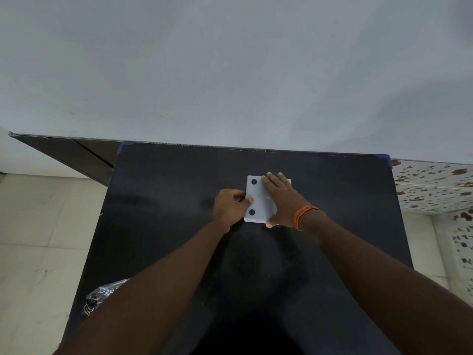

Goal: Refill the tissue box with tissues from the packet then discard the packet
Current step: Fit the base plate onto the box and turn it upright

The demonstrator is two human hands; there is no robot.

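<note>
Both hands on tissue box: L hand pinches edge, R hand flat, spread on top.

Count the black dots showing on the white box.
2: one at the white box far-left corner, one at its near-left corner. The right hand covers the right side, possibly hiding more.

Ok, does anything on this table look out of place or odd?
Yes: the tissue box lies underside up, two dark pads showing, both hands on it. A crumpled plastic packet hangs over the table edge at near left, partly hidden.
</note>
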